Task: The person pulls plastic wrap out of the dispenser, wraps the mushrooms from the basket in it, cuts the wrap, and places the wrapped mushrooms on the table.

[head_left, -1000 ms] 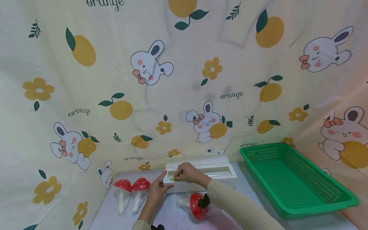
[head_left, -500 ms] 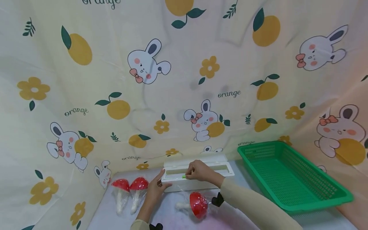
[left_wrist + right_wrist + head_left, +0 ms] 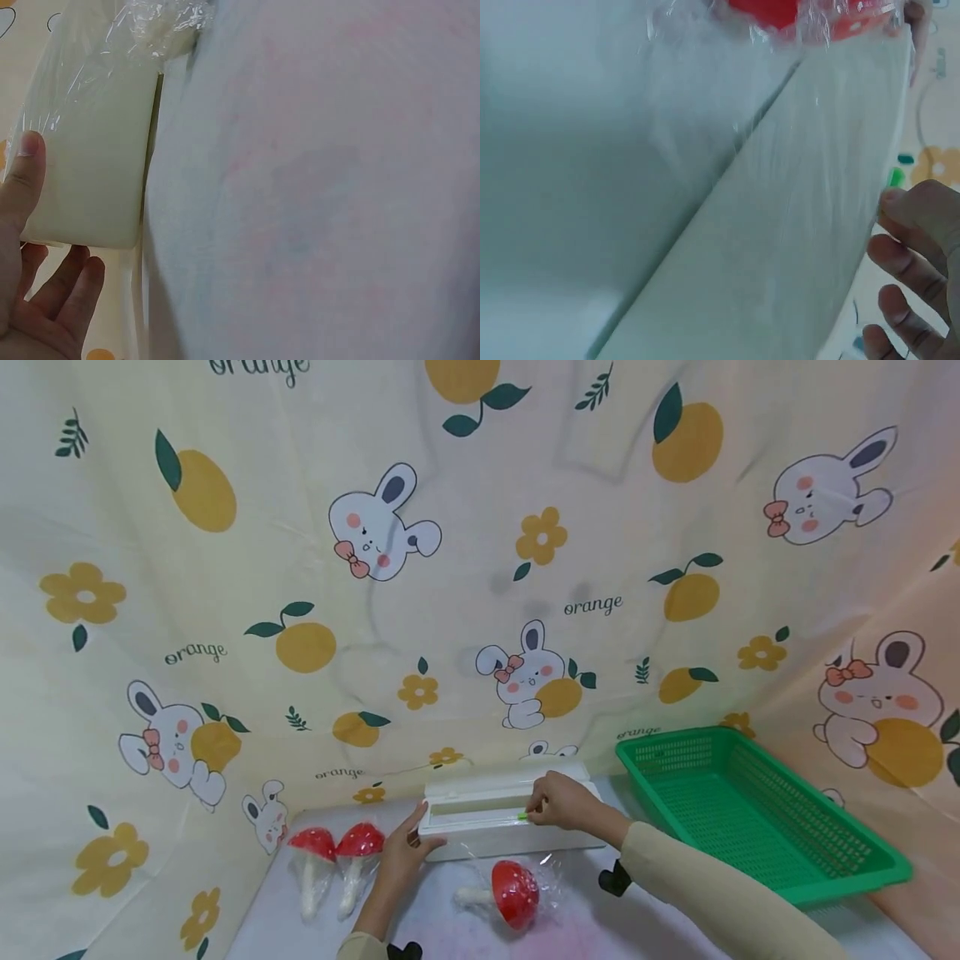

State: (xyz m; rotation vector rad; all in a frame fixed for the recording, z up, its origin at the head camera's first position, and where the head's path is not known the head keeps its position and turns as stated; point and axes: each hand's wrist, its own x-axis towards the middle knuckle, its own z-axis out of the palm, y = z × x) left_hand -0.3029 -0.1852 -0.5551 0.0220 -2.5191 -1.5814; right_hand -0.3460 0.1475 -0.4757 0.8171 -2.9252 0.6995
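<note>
A long white cling film dispenser [image 3: 510, 845] lies at the back of the table, its lid [image 3: 510, 777] raised behind it. My left hand [image 3: 401, 858] grips its left end; the left wrist view shows the thumb on the front face and the other fingers around the end. Along the front rim, my right hand [image 3: 564, 802] pinches the small green slide cutter [image 3: 522, 816], right of the middle. Clear cling film [image 3: 780, 150] hangs down the dispenser's front. Before it lies a toy mushroom [image 3: 515, 893] on its side, red cap right, with film around it.
Two film-wrapped toy mushrooms [image 3: 311, 845] with red caps lie left of my left hand. A green plastic basket [image 3: 750, 827] stands at the right. Patterned cloth [image 3: 480, 568] rises closely behind the table.
My right hand has moved the green slide cutter rightward along the dispenser's rim, from near its left end to past the middle. My left hand keeps its grip on the left end.
</note>
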